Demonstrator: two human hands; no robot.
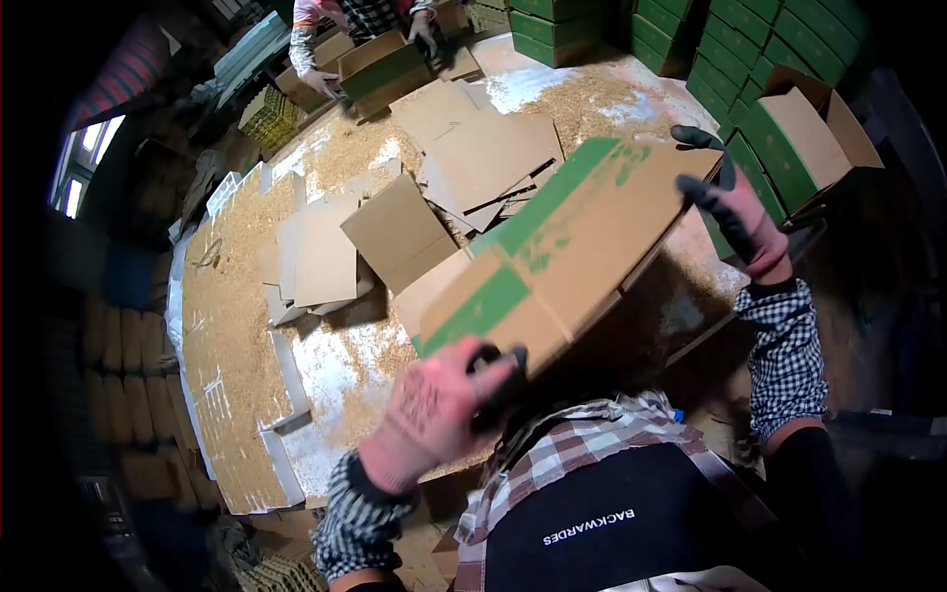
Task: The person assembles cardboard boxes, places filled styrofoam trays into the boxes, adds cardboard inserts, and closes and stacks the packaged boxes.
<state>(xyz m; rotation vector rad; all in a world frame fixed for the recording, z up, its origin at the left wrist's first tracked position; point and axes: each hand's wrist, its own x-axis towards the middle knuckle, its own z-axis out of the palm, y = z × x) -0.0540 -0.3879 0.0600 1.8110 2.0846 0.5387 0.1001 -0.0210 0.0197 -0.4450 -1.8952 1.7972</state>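
A flattened cardboard box, brown with green printed panels, is tilted above the table in front of me. My left hand, in a pink glove with dark fingertips, grips its near left end; motion blurs the fingers slightly. At the far right corner, my right hand, gloved the same way, has the cardboard between its thumb and fingers. Beneath and beyond the held piece, a brown cardboard sheet and a pile of flat cardboard lie on the table.
Loose chaff-like material covers much of the white table. Across it, another person's gloved hands are at an open box. Green boxes are stacked at the back right, with an open box nearer.
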